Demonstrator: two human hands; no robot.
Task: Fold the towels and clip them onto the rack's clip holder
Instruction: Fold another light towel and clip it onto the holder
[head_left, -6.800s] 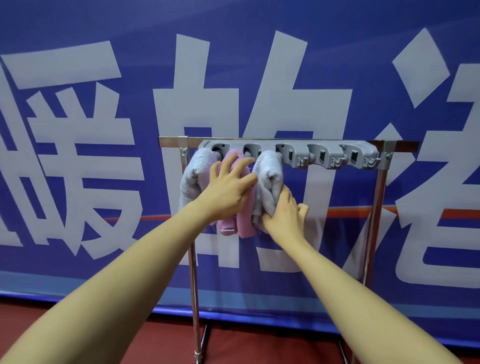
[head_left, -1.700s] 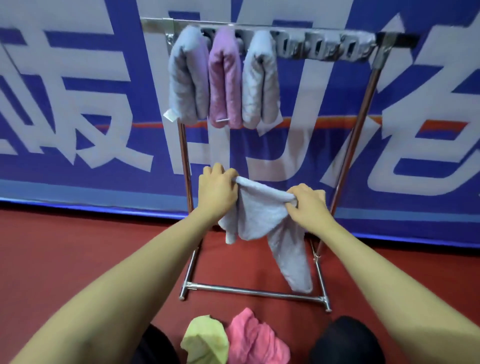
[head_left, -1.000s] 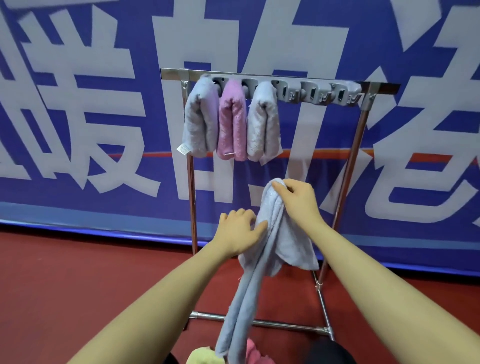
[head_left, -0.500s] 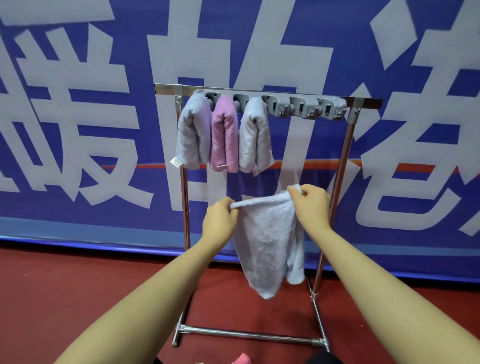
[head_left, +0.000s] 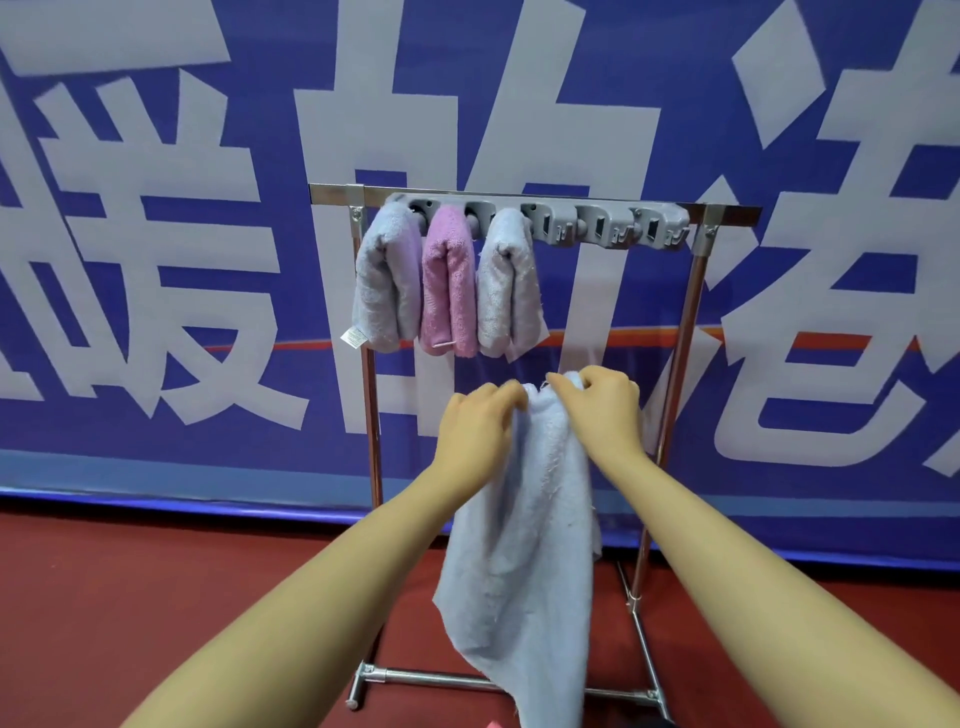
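1. The person's left hand (head_left: 475, 431) and forearm are bare, with no sleeve anywhere along the visible arm
2. The right hand (head_left: 605, 410) and forearm are likewise bare to the frame's edge
3. Neither wrist nor any visible finger carries a watch, ring or glove

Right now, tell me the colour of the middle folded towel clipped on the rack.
Pink folded terry towel, clearest in the head view.
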